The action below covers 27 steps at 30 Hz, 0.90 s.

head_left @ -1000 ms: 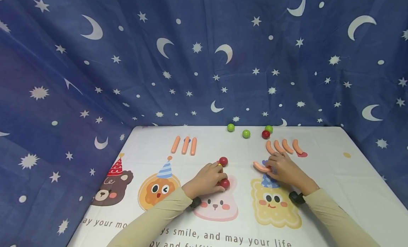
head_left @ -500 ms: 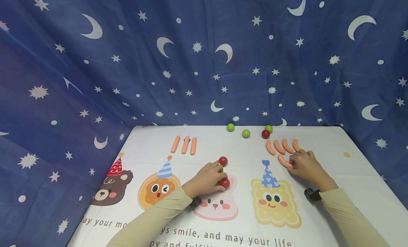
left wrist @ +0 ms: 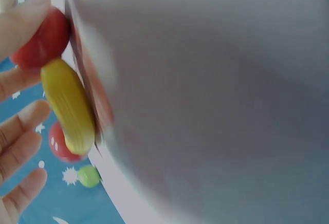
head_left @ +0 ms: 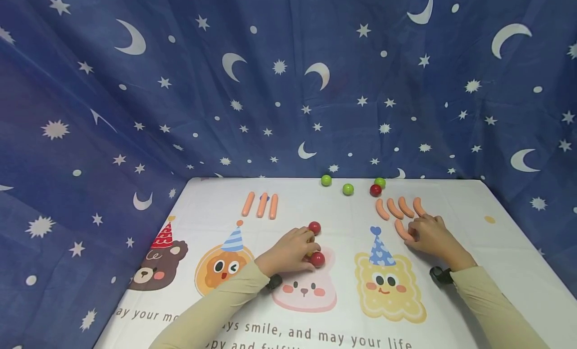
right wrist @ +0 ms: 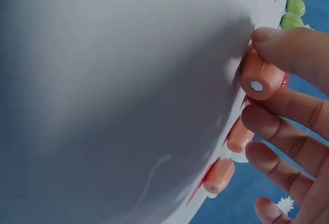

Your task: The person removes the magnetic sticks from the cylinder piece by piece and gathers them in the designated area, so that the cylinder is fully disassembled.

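My left hand (head_left: 288, 251) pinches a shiny red ball (head_left: 318, 260) between thumb and forefinger; the left wrist view shows the other fingers spread apart. Against that ball lies a yellow banana-shaped piece (left wrist: 69, 106), mostly covered by the hand in the head view. A second red ball (head_left: 314, 228) sits just beyond. At the right, my right hand (head_left: 435, 241) holds a curved toy sausage (head_left: 401, 230) by its near end, thumb against forefinger, on or close to the cloth. Its end face carries a pale round spot (right wrist: 256, 86). Several curved sausages (head_left: 395, 208) lie in a row right behind it.
Three straight sausages (head_left: 262, 205) lie side by side at the back left. Along the back edge are green balls (head_left: 348, 189) and a dark red ball (head_left: 375, 190). A blue starry curtain (head_left: 288, 88) rises behind the printed white tablecloth (head_left: 509, 269).
My right hand has carried the curved sausage rightward to just in front of the row, then stayed nearly still while the sausage turned slightly. The left hand has barely shifted, remaining at the red ball.
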Tool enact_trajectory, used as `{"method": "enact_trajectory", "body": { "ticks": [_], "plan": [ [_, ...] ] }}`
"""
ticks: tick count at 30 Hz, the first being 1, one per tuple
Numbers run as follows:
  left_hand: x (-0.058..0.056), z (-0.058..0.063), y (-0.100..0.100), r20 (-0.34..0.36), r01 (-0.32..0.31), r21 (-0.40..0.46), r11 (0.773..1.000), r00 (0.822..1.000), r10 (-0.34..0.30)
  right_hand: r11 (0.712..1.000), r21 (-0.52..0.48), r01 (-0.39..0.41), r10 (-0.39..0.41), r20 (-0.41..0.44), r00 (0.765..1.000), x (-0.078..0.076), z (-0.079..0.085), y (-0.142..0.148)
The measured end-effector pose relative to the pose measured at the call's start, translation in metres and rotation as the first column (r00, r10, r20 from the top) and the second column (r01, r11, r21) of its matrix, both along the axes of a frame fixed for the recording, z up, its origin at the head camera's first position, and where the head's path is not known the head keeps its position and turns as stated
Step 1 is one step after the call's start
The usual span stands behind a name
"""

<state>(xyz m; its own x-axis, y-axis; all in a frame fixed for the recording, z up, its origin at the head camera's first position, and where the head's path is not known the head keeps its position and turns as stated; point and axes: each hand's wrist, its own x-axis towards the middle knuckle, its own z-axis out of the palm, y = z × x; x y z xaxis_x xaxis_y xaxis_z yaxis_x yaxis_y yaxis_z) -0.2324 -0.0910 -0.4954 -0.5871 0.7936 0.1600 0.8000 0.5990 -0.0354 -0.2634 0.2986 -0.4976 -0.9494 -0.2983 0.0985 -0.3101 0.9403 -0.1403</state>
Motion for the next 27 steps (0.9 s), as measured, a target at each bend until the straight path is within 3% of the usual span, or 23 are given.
{"method": "enact_trajectory", "body": {
  "ticks": [6, 13, 17, 23, 27],
  "plan": [
    [-0.010, 0.005, -0.011, 0.051, 0.008, 0.001, 1.000, 0.999, -0.008, 1.000, 0.019, -0.021, 0.022, -0.036, 0.999, 0.006, 0.009, -0.006],
    [-0.019, 0.007, -0.015, 0.049, 0.000, -0.021, 1.000, 0.999, 0.001, 0.986, -0.005, -0.165, 0.161, -0.189, 0.969, 0.016, 0.028, -0.038],
    [-0.021, 0.007, -0.014, 0.030, 0.007, -0.021, 1.000, 1.000, -0.007, 0.964, -0.027, -0.266, 0.253, -0.234, 0.939, 0.017, 0.029, -0.065],
    [-0.023, 0.003, -0.011, 0.022, -0.017, -0.038, 0.999, 1.000, 0.018, 0.898, -0.022, -0.439, 0.410, -0.318, 0.855, 0.023, 0.024, -0.107],
    [-0.023, 0.001, -0.010, 0.037, -0.034, -0.041, 0.999, 0.999, 0.036, 0.868, -0.010, -0.497, 0.471, -0.305, 0.828, 0.029, 0.019, -0.131]
  ]
}}
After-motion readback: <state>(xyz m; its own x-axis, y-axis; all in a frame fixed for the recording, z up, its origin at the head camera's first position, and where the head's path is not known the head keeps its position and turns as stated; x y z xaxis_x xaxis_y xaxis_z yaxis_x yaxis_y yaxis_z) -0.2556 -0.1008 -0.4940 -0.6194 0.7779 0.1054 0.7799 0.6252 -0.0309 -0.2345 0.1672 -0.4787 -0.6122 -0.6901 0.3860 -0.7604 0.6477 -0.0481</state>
